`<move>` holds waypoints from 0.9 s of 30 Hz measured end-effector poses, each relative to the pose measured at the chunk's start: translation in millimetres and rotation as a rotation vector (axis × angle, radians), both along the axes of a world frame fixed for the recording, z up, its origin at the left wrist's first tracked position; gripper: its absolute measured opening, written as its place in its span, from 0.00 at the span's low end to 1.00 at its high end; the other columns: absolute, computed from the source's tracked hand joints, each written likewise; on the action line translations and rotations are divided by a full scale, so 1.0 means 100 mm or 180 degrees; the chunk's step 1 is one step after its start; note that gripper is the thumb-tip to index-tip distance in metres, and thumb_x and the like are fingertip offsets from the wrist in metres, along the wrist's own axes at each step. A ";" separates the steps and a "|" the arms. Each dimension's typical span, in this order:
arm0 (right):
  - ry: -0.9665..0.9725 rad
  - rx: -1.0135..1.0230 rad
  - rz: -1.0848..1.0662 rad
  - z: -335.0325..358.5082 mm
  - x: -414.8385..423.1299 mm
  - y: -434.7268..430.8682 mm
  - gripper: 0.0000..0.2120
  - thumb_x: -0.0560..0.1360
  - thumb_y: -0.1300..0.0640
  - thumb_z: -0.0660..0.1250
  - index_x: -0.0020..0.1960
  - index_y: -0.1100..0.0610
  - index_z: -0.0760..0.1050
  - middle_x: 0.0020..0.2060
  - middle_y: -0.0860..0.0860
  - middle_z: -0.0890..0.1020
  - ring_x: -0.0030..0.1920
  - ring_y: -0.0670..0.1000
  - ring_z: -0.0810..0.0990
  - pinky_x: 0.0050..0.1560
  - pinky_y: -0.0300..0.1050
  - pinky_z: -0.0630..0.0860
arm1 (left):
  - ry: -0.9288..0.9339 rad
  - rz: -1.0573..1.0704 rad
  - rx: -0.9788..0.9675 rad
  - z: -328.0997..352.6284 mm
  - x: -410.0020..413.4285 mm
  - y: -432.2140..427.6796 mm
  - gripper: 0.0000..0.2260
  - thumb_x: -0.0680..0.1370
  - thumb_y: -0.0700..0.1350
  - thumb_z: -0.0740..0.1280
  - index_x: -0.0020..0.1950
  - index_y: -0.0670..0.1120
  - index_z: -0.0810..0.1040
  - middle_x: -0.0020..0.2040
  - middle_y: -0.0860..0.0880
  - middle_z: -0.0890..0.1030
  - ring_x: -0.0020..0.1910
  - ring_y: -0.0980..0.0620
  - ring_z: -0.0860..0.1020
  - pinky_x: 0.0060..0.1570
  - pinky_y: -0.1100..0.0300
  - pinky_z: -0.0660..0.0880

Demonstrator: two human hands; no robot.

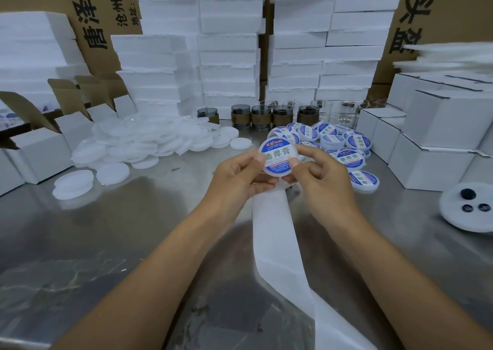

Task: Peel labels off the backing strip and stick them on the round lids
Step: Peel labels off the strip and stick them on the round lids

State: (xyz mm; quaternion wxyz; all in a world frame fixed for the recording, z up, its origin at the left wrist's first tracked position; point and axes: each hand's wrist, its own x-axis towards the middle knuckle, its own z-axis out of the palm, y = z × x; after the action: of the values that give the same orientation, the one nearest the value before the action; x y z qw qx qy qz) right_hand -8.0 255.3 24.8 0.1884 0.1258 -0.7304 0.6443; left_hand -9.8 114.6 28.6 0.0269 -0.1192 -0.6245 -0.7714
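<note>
Nearest me, the white backing strip (280, 243) runs up the steel table (106, 229) from the near edge, between my forearms. Its far end disappears under my hands, and I cannot tell which hand pins it.

At the far left stand open cartons (40, 147) with their flaps up. Just right of them a loose heap of plain white lids (149, 141) spreads over the table, a few lying apart at its near left. Behind it rise stacks of white foam blocks (229, 56), reaching across the back.

My left hand (237, 173) grasps the round lid (276, 174) from the left, fingers curled beneath it and thumb pressed on the left part of its blue, white and green label (277, 155). My right hand (320, 173) grips the same lid from the right, thumb on the label's right edge. The lid is off the table, face tilted towards me, mid-scene.

Beyond my hands a row of glass cups (261, 116) with brown sleeves stands at the foot of the foam. Right of my right hand lie the labelled lids (333, 137), piled face up, one lying nearer. Further right, closed white boxes (440, 125) are stacked. At the right edge a white disc (453, 216) carries three dark round pieces.
</note>
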 end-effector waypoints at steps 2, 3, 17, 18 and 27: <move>-0.0075 0.0014 -0.0376 -0.03 -0.07 0.10 0.08 0.77 0.56 0.64 0.44 0.43 0.74 0.31 0.44 0.83 0.34 0.39 0.80 0.35 0.29 0.72 | -0.0046 0.0056 0.0106 0.00 -0.01 -0.01 0.08 0.80 0.43 0.61 0.52 0.49 0.80 0.39 0.49 0.83 0.35 0.54 0.80 0.42 0.63 0.79; -0.0125 0.0013 -0.0650 -0.05 -0.12 0.17 0.07 0.77 0.56 0.64 0.44 0.44 0.74 0.32 0.45 0.82 0.34 0.40 0.79 0.34 0.28 0.71 | -0.0053 0.0105 0.0177 0.00 -0.01 -0.02 0.08 0.80 0.43 0.61 0.52 0.48 0.80 0.39 0.49 0.81 0.35 0.54 0.80 0.41 0.63 0.79; -0.1498 -0.1170 -0.1600 -0.01 -0.34 0.75 0.07 0.73 0.68 0.63 0.38 0.62 0.75 0.30 0.54 0.77 0.36 0.51 0.80 0.44 0.41 0.80 | -0.0089 0.0626 0.0353 -0.06 -0.06 -0.14 0.09 0.78 0.35 0.62 0.46 0.45 0.80 0.32 0.50 0.78 0.28 0.54 0.76 0.32 0.63 0.76; -0.1524 -0.1145 -0.1629 -0.01 -0.34 0.73 0.09 0.73 0.67 0.64 0.35 0.60 0.74 0.31 0.54 0.78 0.40 0.53 0.82 0.49 0.45 0.79 | -0.0094 0.0629 0.0347 -0.06 -0.06 -0.14 0.09 0.78 0.35 0.62 0.46 0.45 0.80 0.32 0.50 0.78 0.28 0.54 0.76 0.32 0.63 0.77; -0.1062 0.0585 -0.2346 -0.02 -0.25 0.62 0.18 0.74 0.60 0.63 0.63 0.61 0.72 0.64 0.59 0.65 0.53 0.59 0.74 0.52 0.42 0.67 | -0.0137 0.0767 0.0266 -0.06 0.00 -0.17 0.10 0.78 0.34 0.62 0.47 0.45 0.80 0.32 0.51 0.78 0.29 0.55 0.77 0.35 0.62 0.78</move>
State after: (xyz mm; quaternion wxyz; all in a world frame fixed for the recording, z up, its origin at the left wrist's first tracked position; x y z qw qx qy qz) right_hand -32.6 317.4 22.9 0.2735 -0.2341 -0.8015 0.4774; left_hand -10.1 98.0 22.8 0.1109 -0.0256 -0.6020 -0.7903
